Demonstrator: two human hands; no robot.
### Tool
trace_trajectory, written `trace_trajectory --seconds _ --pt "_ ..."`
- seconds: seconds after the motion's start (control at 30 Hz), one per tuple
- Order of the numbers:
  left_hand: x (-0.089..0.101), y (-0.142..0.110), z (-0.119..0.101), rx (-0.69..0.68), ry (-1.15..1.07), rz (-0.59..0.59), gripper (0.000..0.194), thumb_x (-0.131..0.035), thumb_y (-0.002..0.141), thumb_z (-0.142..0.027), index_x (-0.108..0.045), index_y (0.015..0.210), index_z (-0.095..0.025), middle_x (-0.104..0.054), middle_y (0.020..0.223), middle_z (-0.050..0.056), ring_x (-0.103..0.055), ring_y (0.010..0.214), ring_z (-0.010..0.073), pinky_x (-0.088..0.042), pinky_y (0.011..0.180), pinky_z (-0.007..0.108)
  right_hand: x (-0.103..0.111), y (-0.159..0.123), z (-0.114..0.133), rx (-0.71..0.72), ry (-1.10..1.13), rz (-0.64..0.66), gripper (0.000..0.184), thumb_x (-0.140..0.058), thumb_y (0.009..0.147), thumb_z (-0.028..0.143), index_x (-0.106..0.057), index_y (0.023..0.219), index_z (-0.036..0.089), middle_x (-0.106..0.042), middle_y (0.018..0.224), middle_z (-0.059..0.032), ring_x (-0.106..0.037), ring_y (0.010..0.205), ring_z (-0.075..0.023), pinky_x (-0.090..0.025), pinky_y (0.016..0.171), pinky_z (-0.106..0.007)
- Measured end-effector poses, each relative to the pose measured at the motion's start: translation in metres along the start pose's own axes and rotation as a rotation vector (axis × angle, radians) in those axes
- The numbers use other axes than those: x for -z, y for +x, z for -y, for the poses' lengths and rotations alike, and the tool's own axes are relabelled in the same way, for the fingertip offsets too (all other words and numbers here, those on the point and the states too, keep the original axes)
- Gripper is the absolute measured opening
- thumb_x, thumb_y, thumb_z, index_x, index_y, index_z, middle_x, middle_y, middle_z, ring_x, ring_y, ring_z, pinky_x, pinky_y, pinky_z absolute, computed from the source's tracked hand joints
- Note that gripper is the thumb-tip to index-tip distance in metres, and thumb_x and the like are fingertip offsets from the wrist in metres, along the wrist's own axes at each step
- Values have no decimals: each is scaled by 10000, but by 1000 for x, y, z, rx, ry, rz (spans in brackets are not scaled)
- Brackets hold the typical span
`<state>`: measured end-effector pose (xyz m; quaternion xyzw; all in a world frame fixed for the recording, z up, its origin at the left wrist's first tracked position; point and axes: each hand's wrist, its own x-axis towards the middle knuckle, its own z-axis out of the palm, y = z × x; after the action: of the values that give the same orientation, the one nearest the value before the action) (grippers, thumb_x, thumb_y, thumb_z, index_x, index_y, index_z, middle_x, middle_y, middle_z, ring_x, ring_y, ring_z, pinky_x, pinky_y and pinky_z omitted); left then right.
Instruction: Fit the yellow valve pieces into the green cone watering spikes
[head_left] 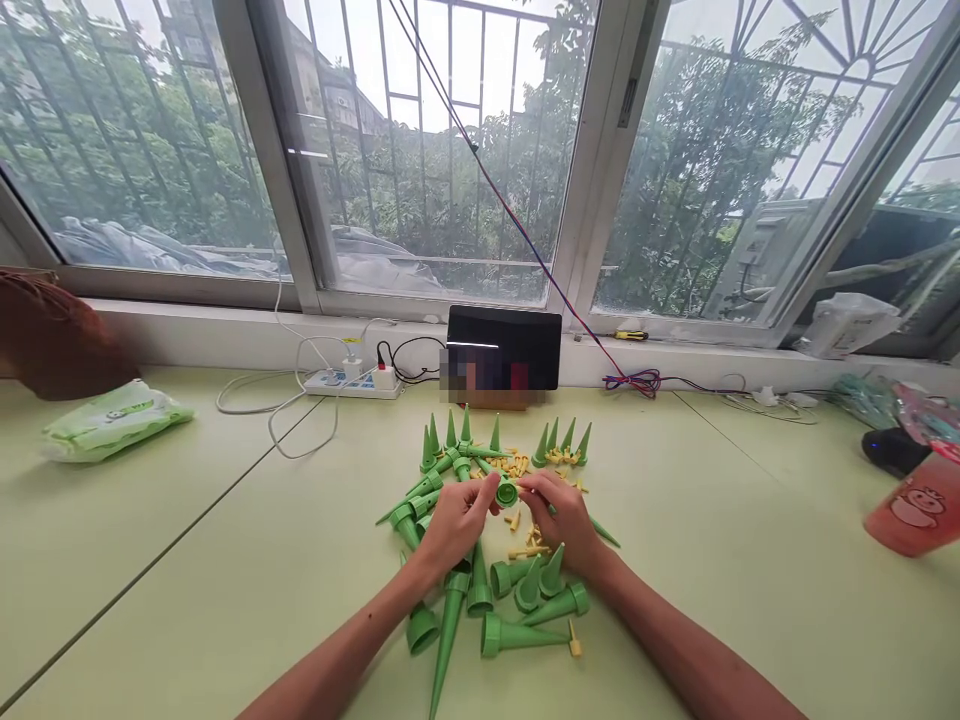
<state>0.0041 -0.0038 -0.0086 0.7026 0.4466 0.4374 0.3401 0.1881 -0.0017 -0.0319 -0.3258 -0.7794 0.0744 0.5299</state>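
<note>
My left hand [459, 520] grips a green plastic watering spike [507, 492], its round open end turned toward me. At the spike's right side, my right hand [561, 515] pinches a small yellow valve piece [520, 488], mostly hidden by the fingers. Whether the valve sits in the spike's side hole, I cannot tell. Around both hands lie several more green spikes, such as a long one [450, 630] by my left wrist. One lying spike [517, 635] in front has a yellow valve [575, 638] at its tip. Loose yellow valves [513, 465] are heaped just beyond my hands.
Green cones [562, 440] stand upright at the back. Behind them a dark-screened tablet [517, 350] leans by the window sill. A power strip [352, 385] with cables and a wipes pack [116, 420] are on the left. A red cup [915, 505] stands far right.
</note>
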Motion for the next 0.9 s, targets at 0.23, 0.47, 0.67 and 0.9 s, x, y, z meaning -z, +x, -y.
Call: trace_trajectory --seconds 0.23,0.47,0.67,0.9 --pt "2 2 2 103 -89 99 600 -460 906 -622 -579 559 -147 -468 451 -19 -399 445 97 -292 477 234 0 0 1 17 15 -6 149 -527 967 192 -676 981 188 -657 842 -64 -613 714 -165 -504 640 -266" --pt "4 1 -5 158 -171 142 549 -522 868 -615 -536 563 -159 -473 456 -27 -366 417 79 -260 429 217 -1 -1 -2 38 -10 -48 168 -532 969 178 -683 1041 201 -681 878 -71 -655 778 -176 -543 682 -281" --pt "5 1 -10 192 -246 153 413 -642 806 -548 -636 698 -150 -473 460 -45 -359 406 72 -248 412 208 -2 -2 -7 57 -31 -60 199 -558 963 192 -686 1113 219 -727 942 -73 -695 858 -191 -581 742 -301" --pt "4 2 -6 241 -282 135 445 -638 802 -582 -648 735 -142 -489 462 -40 -364 404 70 -256 407 202 -2 -2 -8 44 -69 -67 202 -588 952 219 -697 1121 213 -744 980 -78 -716 852 -189 -604 737 -290"
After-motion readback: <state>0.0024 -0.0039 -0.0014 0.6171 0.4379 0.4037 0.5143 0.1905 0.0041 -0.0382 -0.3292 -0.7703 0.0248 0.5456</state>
